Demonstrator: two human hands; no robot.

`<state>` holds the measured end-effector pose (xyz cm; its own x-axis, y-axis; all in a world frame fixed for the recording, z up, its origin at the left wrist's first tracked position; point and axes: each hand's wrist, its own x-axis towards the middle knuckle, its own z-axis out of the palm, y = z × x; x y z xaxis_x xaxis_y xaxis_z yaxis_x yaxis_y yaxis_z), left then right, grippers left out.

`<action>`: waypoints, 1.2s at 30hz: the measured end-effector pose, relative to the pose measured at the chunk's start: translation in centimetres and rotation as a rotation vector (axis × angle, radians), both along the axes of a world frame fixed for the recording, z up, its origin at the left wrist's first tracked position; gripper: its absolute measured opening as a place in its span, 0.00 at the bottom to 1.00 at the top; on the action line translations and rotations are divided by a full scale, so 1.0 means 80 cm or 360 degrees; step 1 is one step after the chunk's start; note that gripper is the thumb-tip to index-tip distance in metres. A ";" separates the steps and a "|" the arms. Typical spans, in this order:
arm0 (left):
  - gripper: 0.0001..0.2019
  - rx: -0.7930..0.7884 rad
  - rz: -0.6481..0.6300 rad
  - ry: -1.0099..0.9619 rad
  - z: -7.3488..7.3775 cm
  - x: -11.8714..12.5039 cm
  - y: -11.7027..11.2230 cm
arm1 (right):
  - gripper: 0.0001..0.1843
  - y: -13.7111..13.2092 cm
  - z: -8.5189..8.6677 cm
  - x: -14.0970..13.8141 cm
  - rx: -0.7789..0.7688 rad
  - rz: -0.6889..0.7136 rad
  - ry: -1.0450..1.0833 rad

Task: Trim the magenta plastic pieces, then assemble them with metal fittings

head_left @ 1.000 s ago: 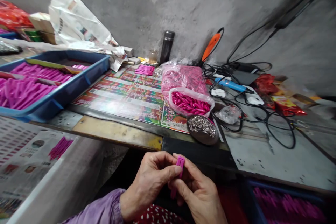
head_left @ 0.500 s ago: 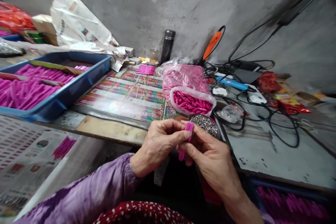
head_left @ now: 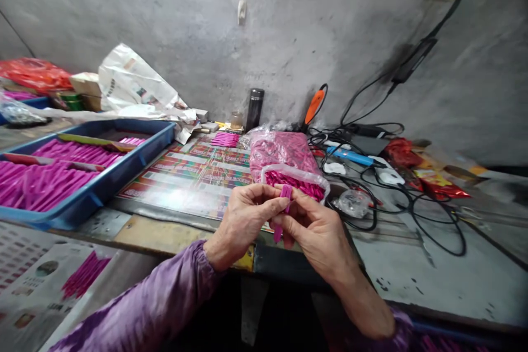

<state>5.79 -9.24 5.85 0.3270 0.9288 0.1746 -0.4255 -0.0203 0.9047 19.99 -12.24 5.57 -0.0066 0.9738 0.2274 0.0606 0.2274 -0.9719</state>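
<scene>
Both hands meet over the front edge of the table, around one narrow magenta plastic piece (head_left: pixel 285 192). My left hand (head_left: pixel 243 220) pinches its upper part between thumb and fingers. My right hand (head_left: pixel 315 231) grips it lower down, thumb in front and fingers curled behind. The piece stands nearly upright, tilted slightly; its middle is partly covered by the fingers. Just behind the hands, an open clear plastic bag (head_left: pixel 272 148) holds many glossy pink pieces (head_left: pixel 307 187).
At left, a blue tray (head_left: pixel 140 159) holds rows of magenta pieces. A small magenta stack (head_left: pixel 225 139) lies near a black flask (head_left: pixel 254 110). Tangled black cables (head_left: pixel 375 214), a blue tool (head_left: pixel 350 156) and red packets (head_left: pixel 441 182) cover the right side.
The view has tilted up, so more wall shows and the table sits lower. Both hands keep hold of the magenta piece. The dish of small metal parts is now hidden behind them.
</scene>
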 end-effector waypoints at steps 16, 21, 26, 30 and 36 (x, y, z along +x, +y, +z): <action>0.18 -0.0251 -0.0386 0.0239 -0.064 -0.021 -0.036 | 0.23 -0.051 -0.055 0.016 -0.0099 0.0107 -0.0116; 0.19 -0.0410 -0.0740 0.0418 -0.068 -0.035 -0.050 | 0.13 -0.072 -0.046 0.024 -0.0145 0.0323 -0.0083; 0.21 -0.0284 -0.0580 0.0417 -0.073 -0.030 -0.057 | 0.15 -0.074 -0.059 0.024 -0.0215 0.0193 0.0108; 0.18 0.0083 -0.0216 0.0627 -0.081 -0.018 -0.061 | 0.12 -0.068 -0.071 0.021 -0.0167 0.0027 0.0188; 0.16 0.0347 -0.0022 0.0863 -0.091 -0.016 -0.063 | 0.14 -0.068 -0.078 0.015 -0.0239 0.0022 0.0196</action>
